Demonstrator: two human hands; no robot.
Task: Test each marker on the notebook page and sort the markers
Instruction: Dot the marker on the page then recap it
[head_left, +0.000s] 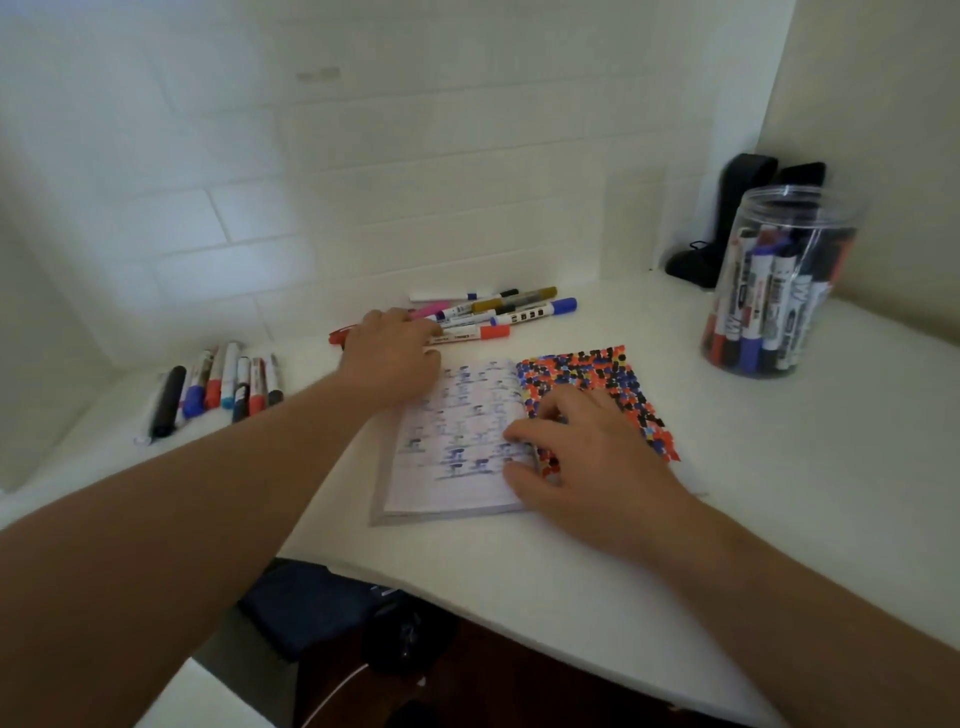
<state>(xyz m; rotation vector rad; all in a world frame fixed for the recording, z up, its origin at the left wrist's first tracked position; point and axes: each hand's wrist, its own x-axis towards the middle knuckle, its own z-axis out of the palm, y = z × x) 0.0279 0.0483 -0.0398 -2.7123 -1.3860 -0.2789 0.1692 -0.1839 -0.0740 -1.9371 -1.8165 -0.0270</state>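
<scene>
A white worktop (597, 582) fills a corner between a white tiled wall (260, 218) at the back and a plain cream wall (883, 104) on the right; under its near edge the floor is dark, with a dark blue bundle (306, 608) and a thin white cable (332, 696) lying there. At the far right corner stands a clear plastic jar (779, 280) packed with upright markers (too many overlap to count), and behind it two black objects (737, 208) lean in the corner. An open notebook (467, 441) lies near the middle of the worktop, its left page marked with rows of faint blue scribbles and its right page (597, 384) covered in red, blue, black and yellow dots. The right hand (582, 447) rests across the spine with fingers loosely curled, pressing the pages flat and holding nothing, and it hides the lower part of the dotted page. The left hand (389, 348) reaches to the far edge of the notebook, fingers curled over a red marker (340, 336) whose end shows at its left side; whether it actually grasps it I cannot tell. Just beyond the hand lies a loose pile of markers (498, 309), about seven, near the back wall. Toward the left edge lies a second row of markers (223, 389), about nine, side by side.
</scene>
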